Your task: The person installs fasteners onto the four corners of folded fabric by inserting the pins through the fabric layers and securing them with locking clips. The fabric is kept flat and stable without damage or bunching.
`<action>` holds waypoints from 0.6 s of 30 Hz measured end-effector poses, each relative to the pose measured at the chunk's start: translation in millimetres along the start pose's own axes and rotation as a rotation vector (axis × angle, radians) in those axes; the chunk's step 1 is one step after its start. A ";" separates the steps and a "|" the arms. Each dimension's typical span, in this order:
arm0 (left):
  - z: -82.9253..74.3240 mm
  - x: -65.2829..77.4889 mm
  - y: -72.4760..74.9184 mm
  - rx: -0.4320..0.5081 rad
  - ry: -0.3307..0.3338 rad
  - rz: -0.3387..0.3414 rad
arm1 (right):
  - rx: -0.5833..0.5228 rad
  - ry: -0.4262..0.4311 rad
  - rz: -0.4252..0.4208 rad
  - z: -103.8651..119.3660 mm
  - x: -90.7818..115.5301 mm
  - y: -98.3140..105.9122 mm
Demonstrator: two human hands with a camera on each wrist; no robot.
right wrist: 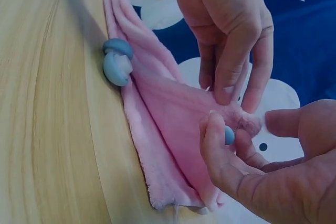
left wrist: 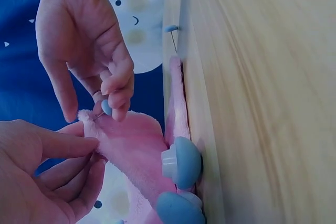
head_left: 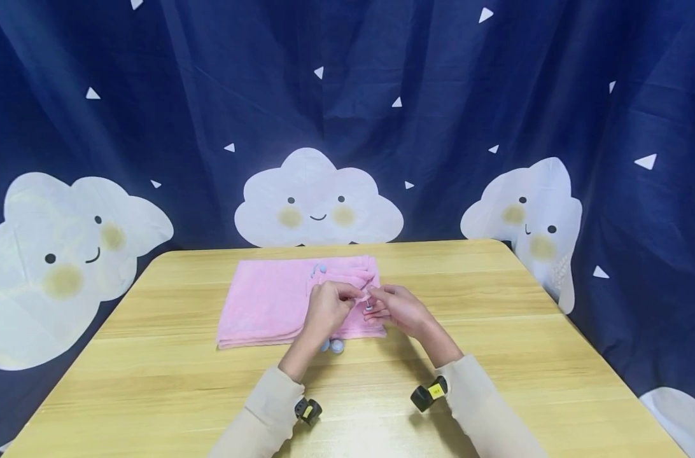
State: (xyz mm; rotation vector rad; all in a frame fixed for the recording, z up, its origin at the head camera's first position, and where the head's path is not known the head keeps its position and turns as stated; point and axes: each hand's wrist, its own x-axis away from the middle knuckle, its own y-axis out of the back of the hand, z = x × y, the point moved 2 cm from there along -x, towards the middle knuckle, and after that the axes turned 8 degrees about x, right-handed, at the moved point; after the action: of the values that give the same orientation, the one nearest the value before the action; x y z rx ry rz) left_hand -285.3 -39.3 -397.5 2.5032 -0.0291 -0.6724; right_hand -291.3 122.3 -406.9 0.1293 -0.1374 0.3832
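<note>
A folded pink plush cloth (head_left: 264,299) lies on the table with its right part gathered up. My left hand (head_left: 327,308) pinches the raised edge of the cloth between thumb and fingers. Across from it, my right hand (head_left: 401,310) has its fingers curled around a pin with a round blue head (right wrist: 229,135). The pin's thin shaft meets the lifted cloth corner (right wrist: 247,123); its tip is hidden. In the left wrist view, another blue-headed pin (left wrist: 171,28) stands at the cloth's far end.
Two blue mushroom-shaped pieces (head_left: 337,346) sit at the cloth's front edge. Small blue pieces (head_left: 322,268) lie on the cloth toward the back. The wooden table (head_left: 181,394) ends at a dark blue curtain (head_left: 439,127) with cloud prints.
</note>
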 end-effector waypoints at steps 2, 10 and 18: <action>-1.2 0.3 0.1 -0.008 -0.008 0.001 | 0.001 0.000 0.007 -1.3 -0.6 0.6; -1.8 0.7 -1.0 -0.004 0.005 0.010 | 0.013 0.011 -0.002 -3.9 -1.1 2.0; -2.0 3.3 -2.5 -0.021 0.048 0.063 | 0.008 0.022 -0.013 -1.7 -0.6 0.6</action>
State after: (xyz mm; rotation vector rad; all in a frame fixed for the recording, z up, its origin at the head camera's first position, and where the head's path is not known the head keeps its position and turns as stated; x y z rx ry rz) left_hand -281.8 -36.7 -398.8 2.4862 -0.0823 -0.5835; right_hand -291.9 122.8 -408.6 0.1340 -0.1131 0.3722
